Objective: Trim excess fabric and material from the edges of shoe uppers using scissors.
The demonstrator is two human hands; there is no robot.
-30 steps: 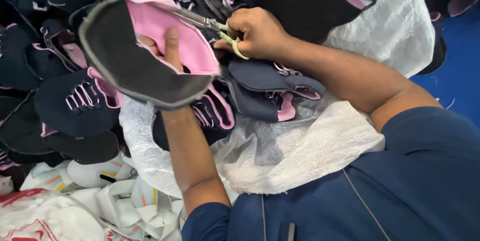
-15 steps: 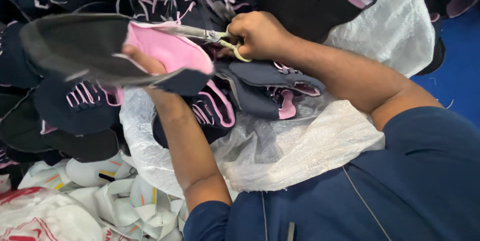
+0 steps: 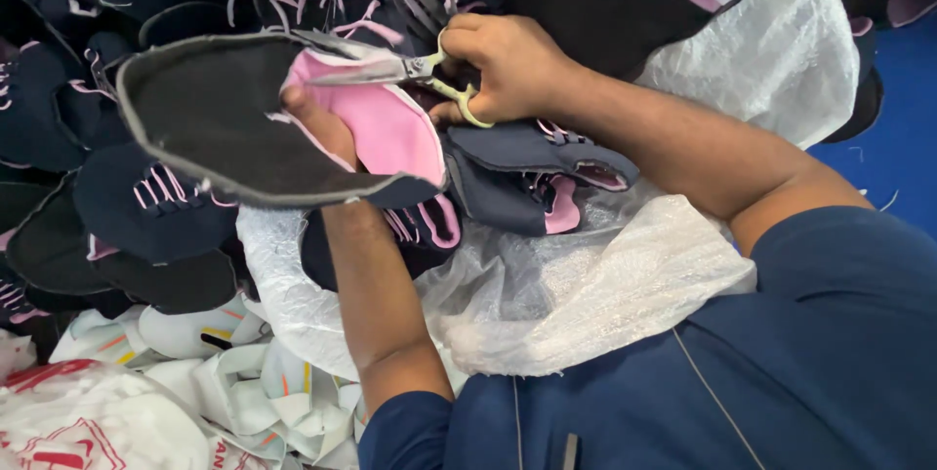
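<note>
Two hands work over a heap of dark navy shoe uppers. The left hand [image 3: 317,128] is pushed up inside one shoe upper [image 3: 254,123], a navy piece with a pink lining and a flat dark grey sole panel turned toward the camera; its fingers are mostly hidden inside the pink lining, holding the piece up from within, so the grip itself cannot be made out fully. The right hand [image 3: 508,65] is closed around the pale yellow-green handles of small scissors [image 3: 410,75], whose metal blades point left and lie against the top edge of the pink lining, right at the rim of the held upper. The two hands are near each other, the scissors bridging the gap between them.

Just below the right hand lie more finished uppers [image 3: 537,172], navy with pink laces and lining, resting on a crinkled white plastic sack [image 3: 625,285] spread across the person's lap. The surrounding pile [image 3: 117,206] of the same navy pieces fills the left and top. White shoe parts [image 3: 244,382] with coloured marks lie at lower left
</note>
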